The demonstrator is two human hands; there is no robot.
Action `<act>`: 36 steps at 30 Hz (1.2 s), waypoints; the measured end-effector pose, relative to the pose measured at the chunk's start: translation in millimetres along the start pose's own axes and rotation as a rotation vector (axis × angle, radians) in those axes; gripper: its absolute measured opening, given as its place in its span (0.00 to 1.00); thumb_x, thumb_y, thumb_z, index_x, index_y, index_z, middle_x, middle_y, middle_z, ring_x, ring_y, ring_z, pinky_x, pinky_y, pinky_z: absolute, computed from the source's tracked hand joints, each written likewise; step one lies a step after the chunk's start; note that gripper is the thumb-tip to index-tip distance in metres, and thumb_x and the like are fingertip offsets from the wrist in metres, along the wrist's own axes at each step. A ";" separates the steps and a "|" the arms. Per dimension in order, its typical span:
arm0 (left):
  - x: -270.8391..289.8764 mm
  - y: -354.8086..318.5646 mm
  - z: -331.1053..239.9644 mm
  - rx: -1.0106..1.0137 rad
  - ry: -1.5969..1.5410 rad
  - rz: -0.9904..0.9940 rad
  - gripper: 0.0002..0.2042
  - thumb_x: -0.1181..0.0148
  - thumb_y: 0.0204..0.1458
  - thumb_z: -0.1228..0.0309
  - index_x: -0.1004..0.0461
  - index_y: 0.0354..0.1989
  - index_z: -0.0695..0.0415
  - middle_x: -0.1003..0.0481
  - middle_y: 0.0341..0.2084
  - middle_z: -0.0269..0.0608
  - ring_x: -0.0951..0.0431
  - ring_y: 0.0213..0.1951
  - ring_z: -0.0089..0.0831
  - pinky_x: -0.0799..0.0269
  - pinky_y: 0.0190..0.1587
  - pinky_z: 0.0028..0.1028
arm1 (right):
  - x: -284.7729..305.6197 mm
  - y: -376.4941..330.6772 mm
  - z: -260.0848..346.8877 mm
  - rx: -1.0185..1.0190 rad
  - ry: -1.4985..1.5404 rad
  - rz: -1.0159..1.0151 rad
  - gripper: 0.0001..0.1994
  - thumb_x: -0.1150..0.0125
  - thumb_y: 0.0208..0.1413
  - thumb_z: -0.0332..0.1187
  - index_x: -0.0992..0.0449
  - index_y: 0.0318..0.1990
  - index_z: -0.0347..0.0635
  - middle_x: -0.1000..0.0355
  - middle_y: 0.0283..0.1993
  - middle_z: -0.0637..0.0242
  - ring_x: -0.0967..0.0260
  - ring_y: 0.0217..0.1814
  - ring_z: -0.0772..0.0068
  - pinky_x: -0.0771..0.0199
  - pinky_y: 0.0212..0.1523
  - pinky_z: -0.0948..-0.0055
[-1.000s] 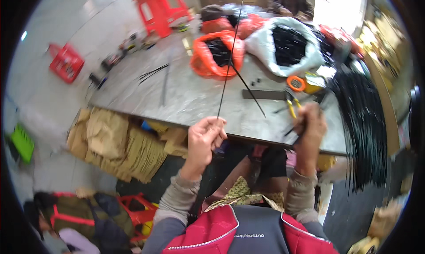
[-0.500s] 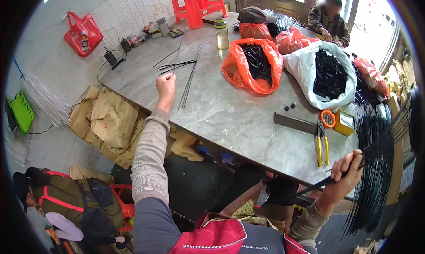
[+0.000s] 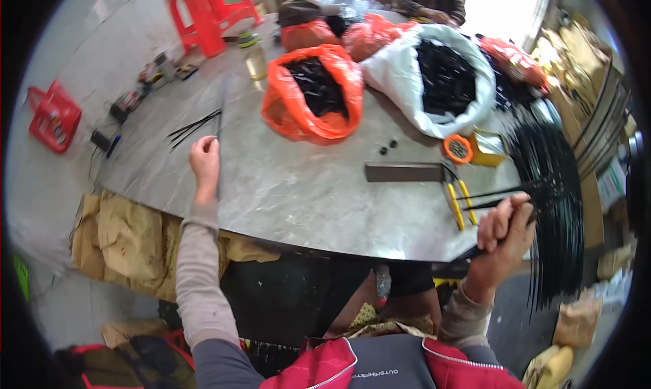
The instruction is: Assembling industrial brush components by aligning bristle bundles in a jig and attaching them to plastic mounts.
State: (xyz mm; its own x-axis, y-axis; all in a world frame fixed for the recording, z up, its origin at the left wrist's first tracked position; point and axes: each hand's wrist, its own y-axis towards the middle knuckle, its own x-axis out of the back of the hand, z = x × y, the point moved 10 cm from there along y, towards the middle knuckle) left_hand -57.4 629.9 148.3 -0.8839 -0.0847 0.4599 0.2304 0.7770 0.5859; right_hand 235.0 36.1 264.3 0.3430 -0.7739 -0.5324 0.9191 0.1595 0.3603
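Daylight is glaring white from the doorway (image 3: 510,21), far beyond the right fingers (image 3: 498,227). Between these and the left fingers (image 3: 203,147), the tabletop (image 3: 305,202) is shining softly. Blur is softening details; away from the fingers, straight lines are bending.

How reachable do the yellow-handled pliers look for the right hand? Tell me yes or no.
Likely yes: the yellow-handled pliers lie just left of the right hand, though thin black strands cross them and apparently fill that hand's grip.
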 end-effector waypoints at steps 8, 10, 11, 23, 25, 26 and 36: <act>48.0 -127.3 -403.8 -0.350 -1.126 0.666 0.11 0.44 0.64 0.70 0.21 0.34 0.66 0.22 0.33 0.44 0.24 0.39 0.30 0.27 0.43 0.32 | 15.8 -15.6 45.4 0.168 0.032 0.047 0.15 0.59 0.76 0.40 0.31 0.51 0.38 0.46 0.24 0.76 0.56 0.16 0.89 0.50 0.15 0.84; 88.9 -163.7 -475.2 -0.508 -1.290 0.814 0.13 0.50 0.67 0.65 0.26 0.29 0.53 0.25 0.36 0.41 0.29 0.40 0.33 0.30 0.43 0.36 | 18.4 -22.0 60.5 0.143 0.044 0.061 0.14 0.59 0.76 0.40 0.32 0.50 0.37 0.45 0.24 0.74 0.54 0.17 0.87 0.49 0.16 0.84; 99.0 -176.1 -496.7 -0.578 -1.538 0.841 0.11 0.48 0.66 0.64 0.25 0.31 0.50 0.25 0.36 0.38 0.29 0.41 0.32 0.30 0.43 0.37 | 25.6 -23.7 71.7 0.170 0.043 0.050 0.14 0.58 0.76 0.40 0.32 0.50 0.37 0.45 0.25 0.74 0.54 0.17 0.88 0.49 0.16 0.84; 222.0 -271.2 -502.7 -0.568 -1.367 0.911 0.10 0.41 0.62 0.64 0.25 0.27 0.50 0.27 0.29 0.37 0.29 0.33 0.31 0.30 0.37 0.36 | 86.0 -47.4 141.3 0.256 0.149 0.135 0.16 0.57 0.76 0.40 0.29 0.52 0.36 0.45 0.26 0.75 0.55 0.17 0.89 0.50 0.17 0.86; 221.0 -301.6 -515.5 -0.594 -1.381 0.912 0.10 0.41 0.61 0.65 0.25 0.27 0.50 0.27 0.29 0.37 0.29 0.33 0.31 0.30 0.37 0.36 | 96.5 -54.4 149.2 0.266 0.156 0.078 0.15 0.57 0.76 0.40 0.29 0.52 0.37 0.45 0.26 0.75 0.55 0.17 0.89 0.49 0.17 0.86; 216.8 -307.7 -519.9 -0.607 -1.395 0.916 0.10 0.41 0.61 0.65 0.25 0.27 0.50 0.27 0.29 0.37 0.29 0.33 0.31 0.30 0.36 0.36 | 100.9 -57.2 153.8 0.258 0.164 0.055 0.15 0.57 0.76 0.39 0.29 0.52 0.37 0.45 0.26 0.75 0.55 0.17 0.89 0.49 0.16 0.86; 194.5 -296.5 -523.7 -0.589 -1.425 0.914 0.10 0.40 0.60 0.66 0.25 0.25 0.51 0.27 0.27 0.37 0.29 0.31 0.30 0.31 0.35 0.35 | 92.6 -60.8 146.3 0.221 0.188 0.074 0.15 0.59 0.76 0.39 0.30 0.52 0.37 0.46 0.25 0.76 0.56 0.16 0.91 0.50 0.16 0.87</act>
State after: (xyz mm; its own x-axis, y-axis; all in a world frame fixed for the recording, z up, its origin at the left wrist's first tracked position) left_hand -84.5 56.4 413.5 0.0333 0.9979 0.0564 0.6164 -0.0649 0.7848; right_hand 182.5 -135.0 305.1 0.4566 -0.6349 -0.6233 0.8327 0.0583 0.5507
